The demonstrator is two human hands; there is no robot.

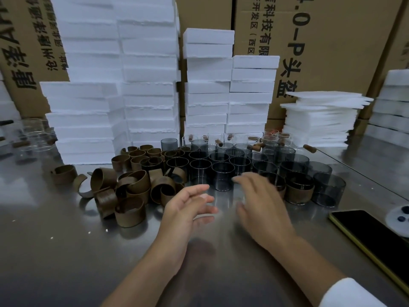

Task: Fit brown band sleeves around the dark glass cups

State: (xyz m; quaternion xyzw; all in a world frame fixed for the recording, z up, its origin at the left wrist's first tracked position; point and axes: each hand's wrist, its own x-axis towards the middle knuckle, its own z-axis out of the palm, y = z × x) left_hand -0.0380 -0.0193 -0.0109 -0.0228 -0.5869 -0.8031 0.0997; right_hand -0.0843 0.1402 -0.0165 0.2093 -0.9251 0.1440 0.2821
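Observation:
Several dark glass cups (pixel 223 176) stand packed together on the steel table (pixel 66 251), behind my hands. A loose pile of brown band sleeves (pixel 130 191) lies to their left. At the right front of the group, a cup wearing a brown sleeve (pixel 299 191) stands beside bare dark cups (pixel 328 190). My left hand (pixel 188 209) hovers open over the table, just right of the sleeve pile, holding nothing. My right hand (pixel 261 202) is open too, fingers spread, blurred, in front of the cups.
Tall stacks of white foam blocks (pixel 146 80) rise behind the cups, with cardboard boxes (pixel 332 41) behind them. Clear glasses (pixel 33 138) stand at far left. A phone (pixel 374 238) lies at the right, beside a white disc (pixel 398 218).

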